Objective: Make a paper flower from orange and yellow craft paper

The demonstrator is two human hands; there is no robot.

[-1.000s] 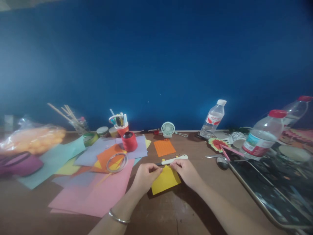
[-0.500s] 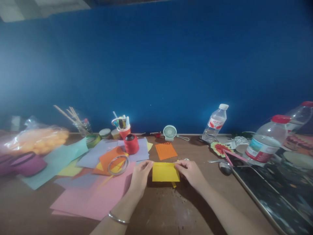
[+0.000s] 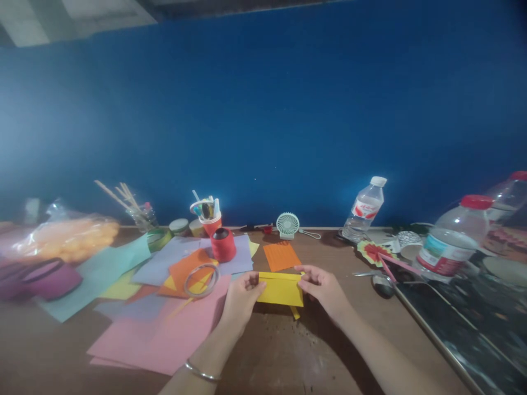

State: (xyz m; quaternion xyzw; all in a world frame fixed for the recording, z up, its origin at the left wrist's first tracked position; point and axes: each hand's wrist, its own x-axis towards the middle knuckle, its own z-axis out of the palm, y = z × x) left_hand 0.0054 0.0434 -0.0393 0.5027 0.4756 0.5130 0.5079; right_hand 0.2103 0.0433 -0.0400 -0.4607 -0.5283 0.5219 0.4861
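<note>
A yellow piece of paper [image 3: 281, 293] is held up between my two hands, a narrow strip folded along its far edge. My left hand [image 3: 242, 296] pinches its left side near that fold, thumb on top. On the opposite side my right hand [image 3: 323, 288] grips the right edge between thumb and fingers. Below the paper a small yellow strip [image 3: 295, 313] pokes out. Just beyond my hands lies a pleated orange paper [image 3: 281, 255] on the table.
Coloured sheets, including a pink sheet [image 3: 156, 334], spread at the left under a tape roll [image 3: 201, 281] and a red thread spool [image 3: 223, 245]. A small fan [image 3: 287, 225] stands at the back. Right are water bottles [image 3: 450, 238], scissors [image 3: 366, 274] and a dark glossy panel [image 3: 448, 329].
The strip at the paper's far edge now shows folded over more clearly. My left thumb has shifted onto the paper, and my right fingers have lifted slightly. The view has tilted a little.
</note>
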